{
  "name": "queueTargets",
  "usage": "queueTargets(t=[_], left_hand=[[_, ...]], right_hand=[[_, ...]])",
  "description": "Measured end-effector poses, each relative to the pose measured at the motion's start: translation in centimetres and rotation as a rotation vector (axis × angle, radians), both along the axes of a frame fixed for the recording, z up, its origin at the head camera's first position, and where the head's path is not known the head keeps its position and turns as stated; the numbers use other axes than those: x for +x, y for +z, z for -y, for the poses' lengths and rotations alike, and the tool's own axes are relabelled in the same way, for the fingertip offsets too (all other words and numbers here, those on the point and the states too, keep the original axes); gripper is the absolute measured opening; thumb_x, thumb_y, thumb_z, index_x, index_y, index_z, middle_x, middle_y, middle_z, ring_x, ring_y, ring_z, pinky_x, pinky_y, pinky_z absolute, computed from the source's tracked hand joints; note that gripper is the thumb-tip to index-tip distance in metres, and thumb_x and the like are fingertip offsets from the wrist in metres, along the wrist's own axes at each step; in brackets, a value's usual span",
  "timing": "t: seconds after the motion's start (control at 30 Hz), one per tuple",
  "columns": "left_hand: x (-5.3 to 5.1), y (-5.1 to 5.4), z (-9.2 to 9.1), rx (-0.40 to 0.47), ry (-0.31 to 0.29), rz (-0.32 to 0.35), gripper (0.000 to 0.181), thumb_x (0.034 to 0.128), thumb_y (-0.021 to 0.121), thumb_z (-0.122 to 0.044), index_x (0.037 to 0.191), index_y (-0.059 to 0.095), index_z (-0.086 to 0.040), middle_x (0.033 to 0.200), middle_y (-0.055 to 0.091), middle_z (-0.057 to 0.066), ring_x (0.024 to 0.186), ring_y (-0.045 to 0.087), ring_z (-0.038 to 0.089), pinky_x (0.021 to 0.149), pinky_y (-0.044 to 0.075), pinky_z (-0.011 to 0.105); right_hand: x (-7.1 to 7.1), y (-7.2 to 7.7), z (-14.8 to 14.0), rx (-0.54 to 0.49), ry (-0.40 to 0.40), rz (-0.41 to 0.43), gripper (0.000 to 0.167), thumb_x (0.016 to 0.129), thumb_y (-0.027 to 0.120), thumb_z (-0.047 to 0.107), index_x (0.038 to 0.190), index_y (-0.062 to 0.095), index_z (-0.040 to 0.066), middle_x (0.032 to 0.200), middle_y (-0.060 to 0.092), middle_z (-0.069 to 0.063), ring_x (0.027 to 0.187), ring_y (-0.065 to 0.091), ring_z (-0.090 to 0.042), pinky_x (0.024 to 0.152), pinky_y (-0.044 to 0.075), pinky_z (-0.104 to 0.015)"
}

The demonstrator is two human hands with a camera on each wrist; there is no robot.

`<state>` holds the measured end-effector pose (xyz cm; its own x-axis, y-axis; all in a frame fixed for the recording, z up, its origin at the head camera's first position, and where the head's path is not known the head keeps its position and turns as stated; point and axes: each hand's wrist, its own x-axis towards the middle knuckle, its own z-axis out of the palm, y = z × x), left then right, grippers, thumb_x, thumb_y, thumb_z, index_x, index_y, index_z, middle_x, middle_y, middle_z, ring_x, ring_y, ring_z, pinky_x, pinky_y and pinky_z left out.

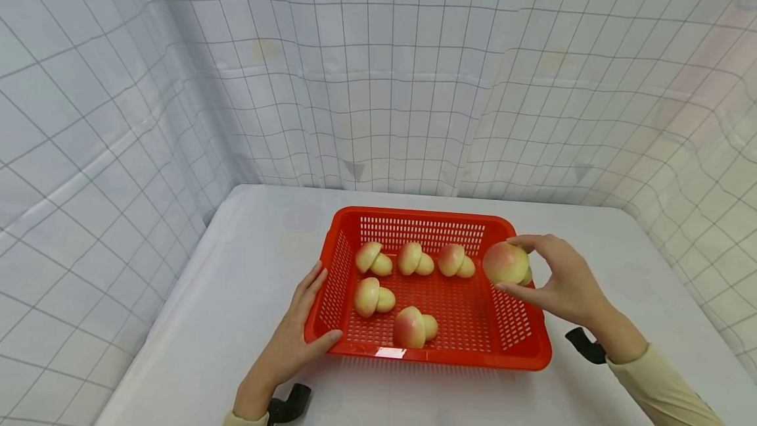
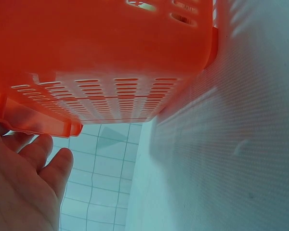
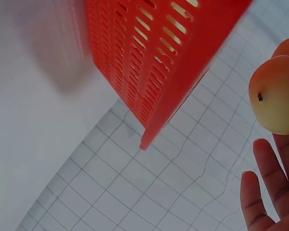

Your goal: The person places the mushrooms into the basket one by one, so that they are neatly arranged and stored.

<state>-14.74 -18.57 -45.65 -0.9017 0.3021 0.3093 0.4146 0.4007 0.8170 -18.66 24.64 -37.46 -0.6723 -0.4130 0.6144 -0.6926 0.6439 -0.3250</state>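
Observation:
A red plastic basket with slotted sides stands on the white table. Inside lie several mushroom-shaped pieces with pink-and-yellow caps and pale stems, such as this mushroom at the front. My right hand pinches another mushroom between thumb and fingers, raised over the basket's right side. In the right wrist view the held mushroom shows a small dark spot, and two fingers extend below it. My left hand rests against the basket's front left corner, fingers along the left rim and thumb at the near rim.
White cloth walls with a grid pattern enclose the table's back and sides. White tabletop surrounds the basket. A black wrist-worn piece shows beside each wrist, left and right.

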Motion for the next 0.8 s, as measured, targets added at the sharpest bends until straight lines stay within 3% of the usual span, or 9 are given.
queueTargets(t=[0.3, 0.57, 0.7, 0.8], left_hand=[[0.2, 0.3, -0.1, 0.006, 0.001, -0.003, 0.090, 0.0779, 0.075, -0.024, 0.152, 0.023, -0.020, 0.156, 0.011, -0.005, 0.135, 0.024, 0.025, 0.088, 0.046, 0.045], [0.1, 0.3, -0.1, 0.009, -0.004, -0.006, 0.092, 0.0769, 0.075, -0.022, 0.152, 0.022, -0.019, 0.156, 0.011, -0.003, 0.135, 0.025, 0.026, 0.088, 0.047, 0.045], [1.0, 2.3, -0.7, 0.002, 0.000, 0.001, 0.087, 0.0782, 0.073, -0.019, 0.150, 0.025, -0.007, 0.155, 0.014, 0.008, 0.133, 0.027, 0.032, 0.088, 0.046, 0.048], [1.1, 2.7, -0.9, -0.003, 0.006, 0.003, 0.086, 0.0786, 0.073, -0.019, 0.149, 0.026, -0.003, 0.155, 0.015, 0.012, 0.133, 0.027, 0.034, 0.088, 0.045, 0.050]], right_hand=[[0.1, 0.7, 0.5, 0.072, -0.026, 0.048, 0.063, 0.059, 0.090, 0.033, 0.113, 0.062, 0.016, 0.107, 0.062, 0.010, 0.096, 0.053, -0.009, 0.078, 0.042, -0.033], [-0.1, 1.5, 1.0, 0.136, -0.025, 0.149, 0.058, 0.064, 0.088, 0.035, 0.113, 0.062, 0.019, 0.107, 0.060, 0.015, 0.095, 0.051, -0.007, 0.077, 0.044, -0.038], [-0.3, 1.7, 1.2, 0.163, -0.028, 0.212, 0.056, 0.066, 0.086, 0.037, 0.114, 0.061, 0.021, 0.102, 0.058, 0.016, 0.091, 0.050, -0.008, 0.072, 0.045, -0.038], [-0.6, 1.9, 1.4, 0.187, -0.023, 0.250, 0.056, 0.067, 0.085, 0.040, 0.114, 0.060, 0.022, 0.098, 0.058, 0.015, 0.089, 0.050, -0.009, 0.070, 0.045, -0.037]])
